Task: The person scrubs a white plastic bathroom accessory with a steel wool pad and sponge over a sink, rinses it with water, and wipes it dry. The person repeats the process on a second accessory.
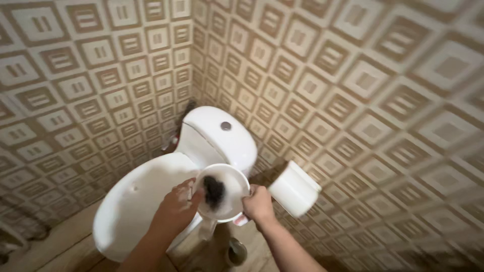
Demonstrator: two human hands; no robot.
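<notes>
white bowl (224, 194): held up between both hands, just in front of the toilet cistern (222, 136) and above the closed toilet lid (141, 201); its round mouth is turned toward the camera.
dark clump (214, 191): seen inside the bowl, left of centre; what it is cannot be told through the blur.
left hand (176, 207): closed on the bowl's left rim, fingers wrapped at the edge; the grip is clamped on the bowl.
right hand (258, 204): closed on the right rim, with a small pinkish thing showing just below it; the grip is clamped on the bowl too.
handling: the bowl is judged light and rigid, probably smooth plastic, so slippery if wet; little risk of breaking is expected.
where to hold: the rim is judged best taken at two opposite points, as now, so the mouth is kept level and the contents are kept in.
paper roll holder (295, 190): mounted on the patterned tile wall (383, 100), just right of the right hand.
</notes>
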